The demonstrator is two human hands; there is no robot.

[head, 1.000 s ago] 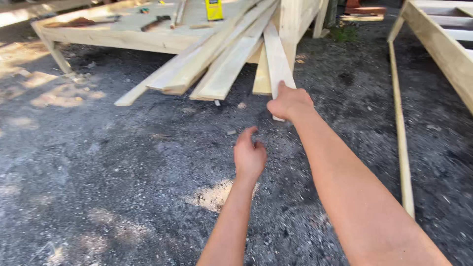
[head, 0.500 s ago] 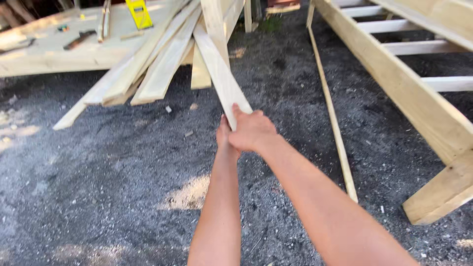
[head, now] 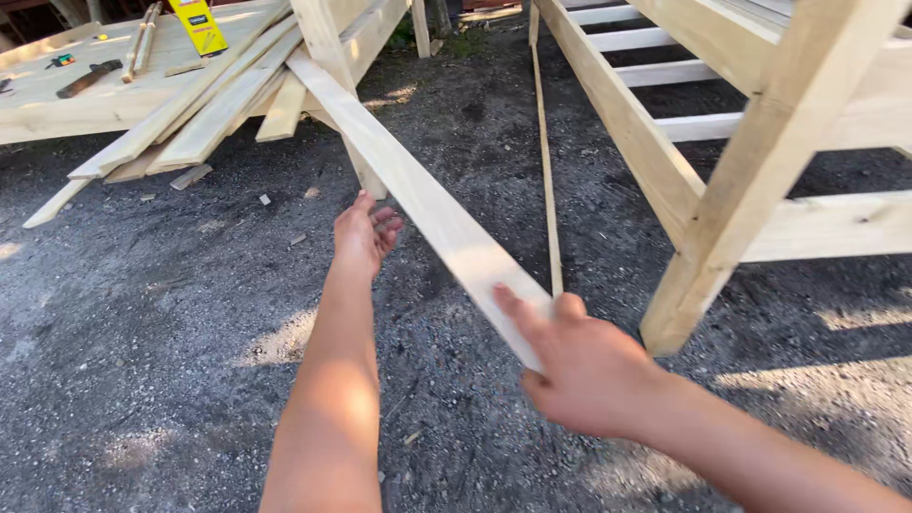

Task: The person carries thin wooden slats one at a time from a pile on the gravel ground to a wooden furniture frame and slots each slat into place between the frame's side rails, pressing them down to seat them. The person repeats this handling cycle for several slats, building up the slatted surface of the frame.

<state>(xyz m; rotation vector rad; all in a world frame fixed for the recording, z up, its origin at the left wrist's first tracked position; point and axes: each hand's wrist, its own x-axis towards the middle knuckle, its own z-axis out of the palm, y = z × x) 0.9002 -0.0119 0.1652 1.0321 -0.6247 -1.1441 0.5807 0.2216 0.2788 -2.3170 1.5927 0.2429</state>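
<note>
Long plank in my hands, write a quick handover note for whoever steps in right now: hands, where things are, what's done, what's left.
Right hand: grip on the near end of the long plank, lifted off the ground.
Left hand: open, empty, reaching beside the plank's middle without touching it.
Plank's far end lies up on the board pile by the work platform. Timber frame stands to the right; a thin strip lies on the gravel.
Done: one end picked up.
Left: plank not yet clear of the pile.
</note>
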